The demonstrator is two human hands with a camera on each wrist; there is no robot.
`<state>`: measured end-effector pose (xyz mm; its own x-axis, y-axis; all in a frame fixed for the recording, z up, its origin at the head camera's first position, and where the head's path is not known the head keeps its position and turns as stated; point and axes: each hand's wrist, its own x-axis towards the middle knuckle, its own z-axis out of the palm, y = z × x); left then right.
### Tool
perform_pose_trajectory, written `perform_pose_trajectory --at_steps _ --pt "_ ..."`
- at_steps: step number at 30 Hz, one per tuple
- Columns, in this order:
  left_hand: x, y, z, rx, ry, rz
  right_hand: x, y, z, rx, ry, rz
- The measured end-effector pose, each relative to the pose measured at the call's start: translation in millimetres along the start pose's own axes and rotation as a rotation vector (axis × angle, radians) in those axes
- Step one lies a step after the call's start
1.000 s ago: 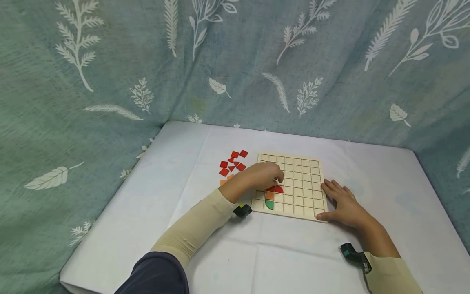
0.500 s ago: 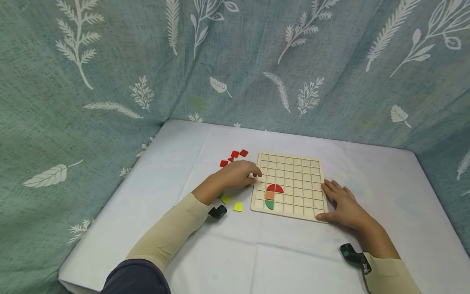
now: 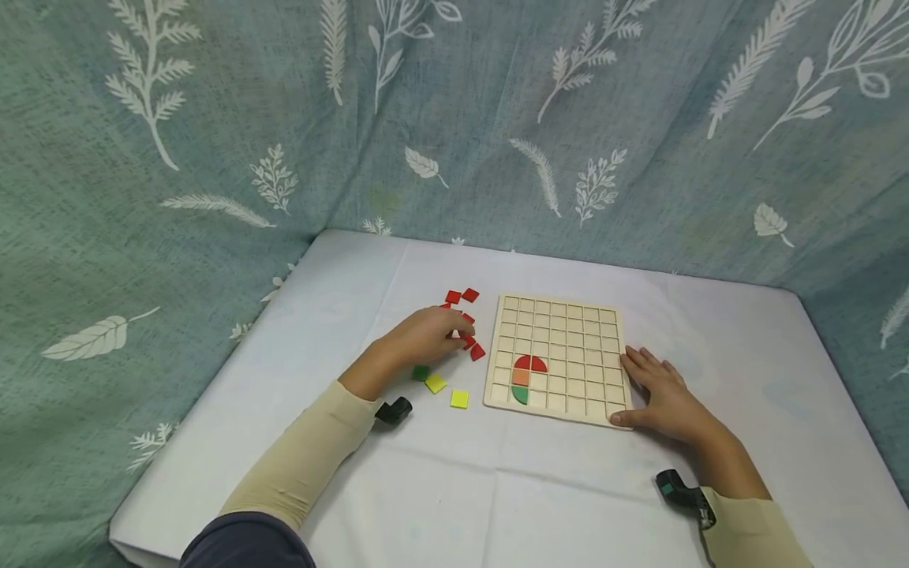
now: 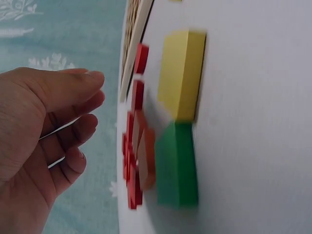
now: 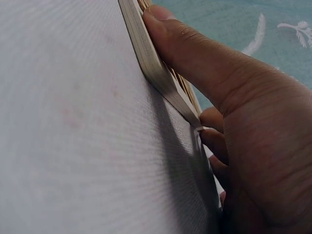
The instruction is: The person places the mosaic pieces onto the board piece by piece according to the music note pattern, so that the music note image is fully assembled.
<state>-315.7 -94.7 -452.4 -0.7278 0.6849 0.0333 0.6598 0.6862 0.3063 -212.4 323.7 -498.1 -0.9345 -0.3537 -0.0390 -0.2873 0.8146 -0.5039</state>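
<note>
Red pieces (image 3: 477,353) near loosely curved left hand (image 3: 424,335)

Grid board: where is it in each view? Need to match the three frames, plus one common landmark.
Head: grid board, right of and below centre.
Left wrist: only a slanting strip, top, left of centre.
Right wrist: slanting edge, upper middle, right hand touching it.
Shared landmark: leaf-print cloth.
</note>
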Motion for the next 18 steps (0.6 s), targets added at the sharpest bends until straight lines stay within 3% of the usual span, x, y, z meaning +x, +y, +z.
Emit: perform_pose_trajectory --at_steps 7,18 --pt "-12.9 -8.9 -11.1 -0.086 0.007 -0.107 0.3 -0.6 0.8 0.005 -0.002 0.012" --pt "-25.4 -25.3 -5.8 -0.06 0.045 -0.12 0.6 -3.3 -0.3 0.005 -0.003 0.014"
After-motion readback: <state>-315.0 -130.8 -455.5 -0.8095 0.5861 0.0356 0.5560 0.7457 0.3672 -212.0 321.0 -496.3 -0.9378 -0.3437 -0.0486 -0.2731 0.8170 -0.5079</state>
